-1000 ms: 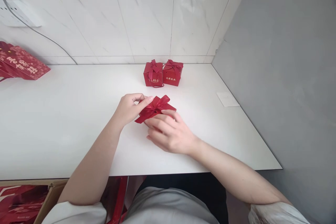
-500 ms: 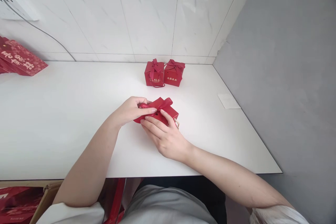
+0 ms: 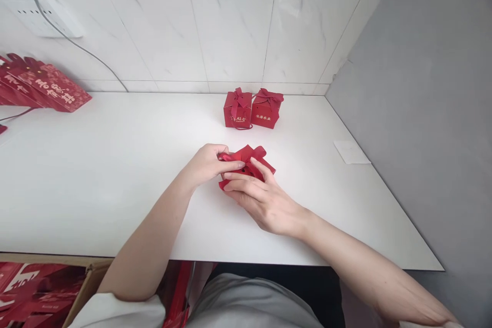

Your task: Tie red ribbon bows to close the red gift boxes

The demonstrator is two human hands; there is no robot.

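Observation:
A small red gift box with a ribbon bow (image 3: 251, 159) rests on the white table (image 3: 96, 164), partly folded and held between both hands. My left hand (image 3: 209, 164) pinches its left side and the ribbon with thumb and fingers. My right hand (image 3: 261, 200) grips the box from the near side, fingers curled over its front and top. Most of the box's body is hidden behind my fingers.
Two finished red gift boxes with bows (image 3: 238, 108) (image 3: 267, 109) stand side by side near the tiled wall. Flat red paper bags (image 3: 46, 87) lie at the far left. A white slip (image 3: 351, 152) lies near the grey right wall. A cardboard carton of red packaging (image 3: 42, 292) sits below the table edge.
Both hands have closed in tighter on the box, which now looks more folded up. The head view has shifted, so everything sits a little further right.

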